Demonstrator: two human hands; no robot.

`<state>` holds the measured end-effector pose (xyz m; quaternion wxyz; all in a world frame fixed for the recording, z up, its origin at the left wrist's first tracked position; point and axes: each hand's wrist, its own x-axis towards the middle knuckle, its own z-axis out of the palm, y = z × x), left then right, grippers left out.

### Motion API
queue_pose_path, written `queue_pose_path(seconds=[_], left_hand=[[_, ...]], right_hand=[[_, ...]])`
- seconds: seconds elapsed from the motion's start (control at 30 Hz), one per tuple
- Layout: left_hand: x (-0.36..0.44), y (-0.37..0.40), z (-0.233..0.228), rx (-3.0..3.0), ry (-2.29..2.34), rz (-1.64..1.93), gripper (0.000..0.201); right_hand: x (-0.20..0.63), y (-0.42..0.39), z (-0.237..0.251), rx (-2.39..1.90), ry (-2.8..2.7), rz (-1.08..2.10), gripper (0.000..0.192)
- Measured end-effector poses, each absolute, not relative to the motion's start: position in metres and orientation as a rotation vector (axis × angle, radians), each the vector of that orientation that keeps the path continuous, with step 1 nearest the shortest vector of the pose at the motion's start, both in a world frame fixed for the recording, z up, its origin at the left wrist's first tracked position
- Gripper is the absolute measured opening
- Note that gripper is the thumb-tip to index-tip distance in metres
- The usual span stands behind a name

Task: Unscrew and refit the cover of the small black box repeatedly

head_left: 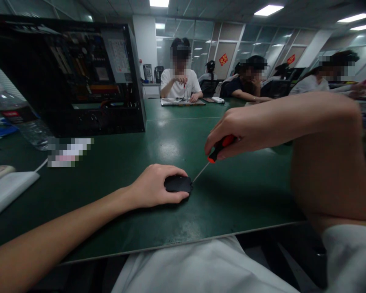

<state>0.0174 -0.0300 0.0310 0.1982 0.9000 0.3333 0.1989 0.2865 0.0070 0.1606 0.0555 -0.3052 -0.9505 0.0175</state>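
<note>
**Steadily: one hand pins the casing, the other works the screwdriver**

Leftmost, beyond and well apart from the left hand (154, 186), one clear plastic water bottle (21, 116) lies beside one open black metal computer case (79, 77). The left hand presses down on one small flat black plastic casing (178, 184) on the dark green table mat (238, 195), fingers curled over its near and far edges, clamped on it. Just to the right of that hand, the thin steel shaft of one red-and-black-handled screwdriver (215, 154) slants down so its tip meets the casing's right edge. The right hand (247, 132) is closed tightly round the handle, up and to the right of the casing.

To do this well, I judge the left hand should hold the casing flat while the right keeps the tip seated, applying gentle, steady pressure along the shaft so it cannot slip toward the fingers.
</note>
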Motion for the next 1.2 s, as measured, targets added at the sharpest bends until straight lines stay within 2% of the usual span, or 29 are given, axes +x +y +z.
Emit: queue_pose_path(seconds=[0.07, 0.2, 0.27, 0.47, 0.6, 0.83, 1.07, 1.2], left_hand=[[0.017, -0.03, 0.031, 2.519, 0.913, 0.561, 0.039], [0.017, -0.029, 0.03, 2.516, 0.916, 0.558, 0.039], [0.017, -0.029, 0.03, 2.514, 0.927, 0.555, 0.04], [0.017, -0.03, 0.029, 2.502, 0.932, 0.578, 0.041], [0.019, -0.031, 0.028, 2.504, 0.928, 0.624, 0.041], [0.02, -0.031, 0.027, 2.474, 0.948, 0.673, 0.042], [0.023, -0.034, 0.025, 2.513, 0.896, 0.716, 0.037], [0.014, -0.028, 0.031, 2.51, 0.809, 0.675, 0.05]], right_hand=[[0.289, 0.016, 0.153, -0.829, -3.115, 0.305, 0.019], [0.303, 0.034, 0.119, -0.847, -3.114, 0.657, 0.032], [0.309, 0.037, 0.096, -0.878, -3.052, 0.728, 0.038], [0.306, 0.032, 0.049, -0.717, -2.969, 0.509, 0.046], [0.304, 0.036, 0.041, -0.677, -2.959, 0.193, 0.046], [0.313, 0.041, 0.038, -0.62, -2.915, -0.16, 0.049], [0.306, 0.045, 0.025, -0.698, -2.95, 0.113, 0.05], [0.302, 0.044, 0.02, -0.66, -2.914, 0.132, 0.049]])
